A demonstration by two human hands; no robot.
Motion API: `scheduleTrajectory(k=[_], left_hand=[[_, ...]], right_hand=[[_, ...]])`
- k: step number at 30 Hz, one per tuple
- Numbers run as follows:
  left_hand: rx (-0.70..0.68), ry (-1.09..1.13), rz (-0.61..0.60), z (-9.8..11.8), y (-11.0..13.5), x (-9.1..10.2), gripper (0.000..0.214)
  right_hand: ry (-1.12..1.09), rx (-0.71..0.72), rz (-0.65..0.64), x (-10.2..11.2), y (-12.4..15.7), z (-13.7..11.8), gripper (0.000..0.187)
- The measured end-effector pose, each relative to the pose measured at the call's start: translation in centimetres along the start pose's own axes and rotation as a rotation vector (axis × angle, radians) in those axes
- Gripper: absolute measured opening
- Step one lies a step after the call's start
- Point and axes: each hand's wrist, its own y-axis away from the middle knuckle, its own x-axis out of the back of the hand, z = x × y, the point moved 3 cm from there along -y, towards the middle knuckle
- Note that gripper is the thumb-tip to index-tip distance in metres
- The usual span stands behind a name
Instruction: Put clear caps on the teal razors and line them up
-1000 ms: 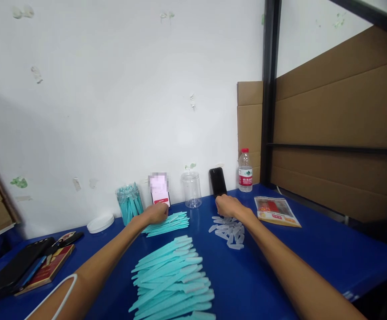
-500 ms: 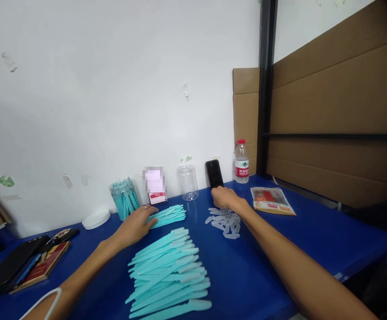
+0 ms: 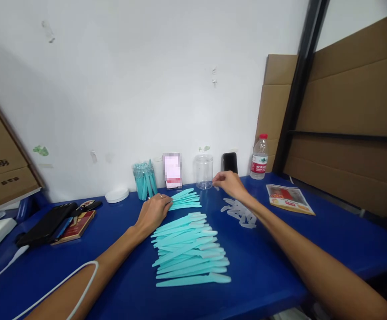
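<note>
My left hand (image 3: 155, 210) rests with curled fingers on the left ends of the back pile of teal eyebrow razors (image 3: 186, 200); its fingertips are partly hidden. A larger pile of teal eyebrow razors (image 3: 189, 253), with pale blade ends to the right, lies in front. My right hand (image 3: 230, 183) pinches a small translucent blade cover (image 3: 216, 187), just right of a clear plastic jar (image 3: 204, 171). Loose translucent blade covers (image 3: 241, 213) lie below the right hand. Another clear jar (image 3: 144, 181), full of teal razors, stands behind the left hand.
Against the wall lean a lit phone (image 3: 172, 171) and a black phone (image 3: 229, 162). A water bottle (image 3: 259, 159) and a printed pouch (image 3: 289, 199) are at right. At left lie a white lid (image 3: 117, 195), a black case (image 3: 48, 224), a red box (image 3: 76, 227) and a white cable (image 3: 91, 275).
My right hand has lifted off the loose covers and moved toward the clear jar with a cover in its fingers. My left hand stays by the back pile. The view has shifted left.
</note>
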Motion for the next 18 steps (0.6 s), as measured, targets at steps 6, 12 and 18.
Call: scheduleTrajectory(k=[6, 12, 18], left_hand=[[0.025, -0.02, 0.056, 0.0, 0.1, 0.6, 0.02], [0.104, 0.013, 0.091, -0.5, 0.2, 0.7, 0.026], [0.121, 0.073, 0.033, -0.7, 0.4, 0.1, 0.028]], right_hand=[[-0.478, -0.032, -0.084, -3.0, 1.5, -1.7, 0.019], [-0.771, -0.078, -0.14, -4.0, 2.3, -1.7, 0.017], [-0.912, -0.123, -0.17, -4.4, 2.1, -1.2, 0.017]])
